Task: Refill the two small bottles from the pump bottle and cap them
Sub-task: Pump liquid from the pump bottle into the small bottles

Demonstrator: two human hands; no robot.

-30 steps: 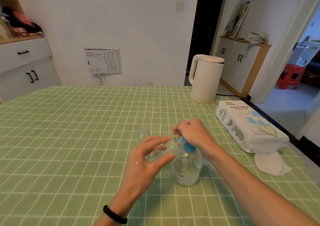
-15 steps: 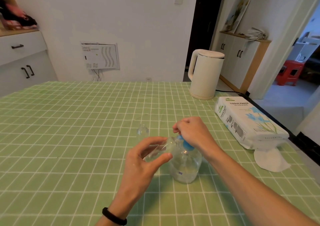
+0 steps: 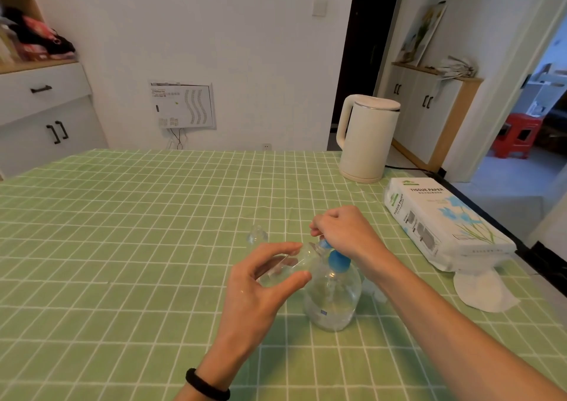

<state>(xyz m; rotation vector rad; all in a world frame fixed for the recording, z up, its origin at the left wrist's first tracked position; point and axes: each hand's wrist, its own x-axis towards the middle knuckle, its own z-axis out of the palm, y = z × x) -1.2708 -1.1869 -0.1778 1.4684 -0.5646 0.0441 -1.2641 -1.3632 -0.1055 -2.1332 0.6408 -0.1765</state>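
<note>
One pump bottle (image 3: 333, 299), clear with a blue collar and pump head, standing upright on the green checked tablecloth (image 3: 122, 247), a bit right of the middle of the table and toward the near edge. Two small bottles, both clear: one (image 3: 283, 267) pinched sideways between thumb and fingers of the left hand (image 3: 260, 287), tilted with its mouth up against the pump's spout; the other (image 3: 257, 235) standing by itself on the cloth just behind that hand, nothing touching it. Two hands total: right hand (image 3: 343, 231) curled down over the pump head, fist mostly closed around it, can't tell whether actually pressing. Black band (image 3: 207, 385) on the left wrist. Further out toward the right edge: one white kettle (image 3: 366, 138) near the far right corner, one pack of tissue paper (image 3: 441, 225) along the right edge, one loose white tissue (image 3: 481, 290) lying flat just in front of the pack. No caps spotted anywhere, maybe hidden. Versus half a second back: pretty much the same, same grip on the small bottle, same fist on the pump, bottles in the same spots. Only the camera tilted up a little, showing more of the wall and cupboards (image 3: 46, 109).
</note>
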